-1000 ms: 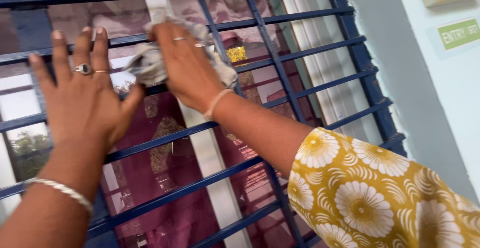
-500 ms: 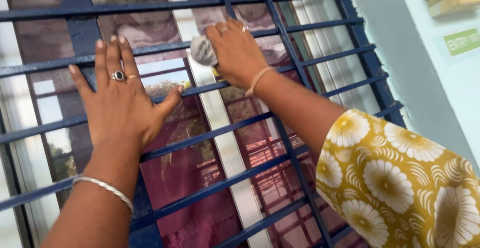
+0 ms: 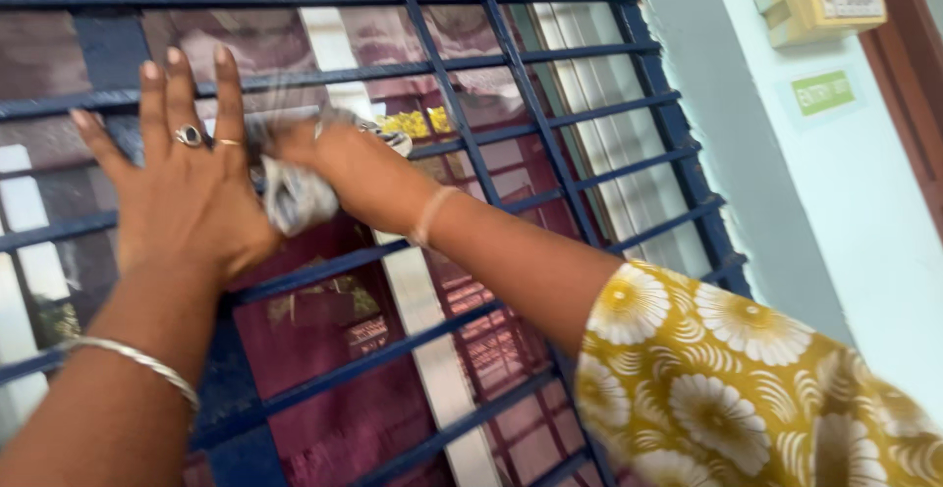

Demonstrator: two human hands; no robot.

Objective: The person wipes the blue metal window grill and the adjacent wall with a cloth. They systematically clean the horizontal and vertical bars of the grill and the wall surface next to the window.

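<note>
Right hand [image 3: 349, 168] was closed around a crumpled grey-white cleaning rag [image 3: 295, 197], pressing it against the blue window grille [image 3: 550, 104]. Hand and rag were motion-blurred; exact finger positions could not be resolved. Rag sat at about mid-height of the grille, just beside the left hand, between 2 horizontal bars. A thin thread band [image 3: 429, 215] circled the right wrist, and at least 1 ring showed on the blurred fingers.

Left hand [image 3: 187, 188] lay flat and open on the grille, fingers spread wide and pointing up, palm against the bars, holding nothing. It carried 2 rings: a dark-stoned ring [image 3: 189, 135] on 1 finger and a thin gold ring [image 3: 228, 140] on the next. A silver bangle [image 3: 133, 361] sat on the left forearm.

Right arm wore a mustard-yellow sleeve [image 3: 727, 379] printed with white flowers, filling the lower right of the view.

Behind the grille: reflective window glass [image 3: 324, 389] with a maroon tint and a pale vertical window frame strip [image 3: 432, 369]. To the right of the grille: a pale blue-grey wall [image 3: 786, 212] bearing a small green sign [image 3: 823, 92] and, above it, a cream-coloured wall-mounted box [image 3: 820, 4]. A brown door frame edge [image 3: 918, 75] ran along the far right.
</note>
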